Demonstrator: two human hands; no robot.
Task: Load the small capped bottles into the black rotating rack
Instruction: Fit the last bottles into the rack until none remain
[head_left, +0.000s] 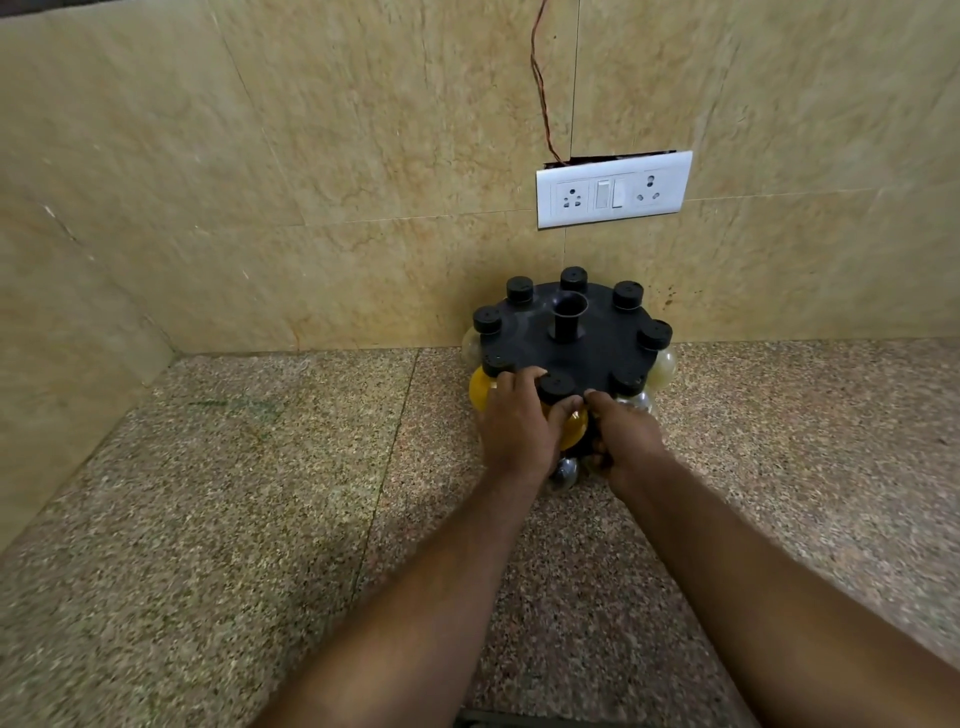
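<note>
The black rotating rack (597, 345) stands on the speckled counter against the back wall, with a hollow centre post (569, 317). Several small bottles with black caps hang in slots around its rim. At the nearest slot sits a yellow-filled bottle (574, 428) under a black cap (557, 387). My left hand (514, 421) wraps its left side, fingers reaching the rack's top. My right hand (626, 436) grips it from the right, thumb by the cap. A clear bottle (563, 473) shows below, between my wrists.
A white switch and socket panel (613, 189) is on the tiled wall above the rack, with a red wire (540, 83) running up from it. A side wall closes the counter on the left. The counter's front edge lies near the frame's bottom.
</note>
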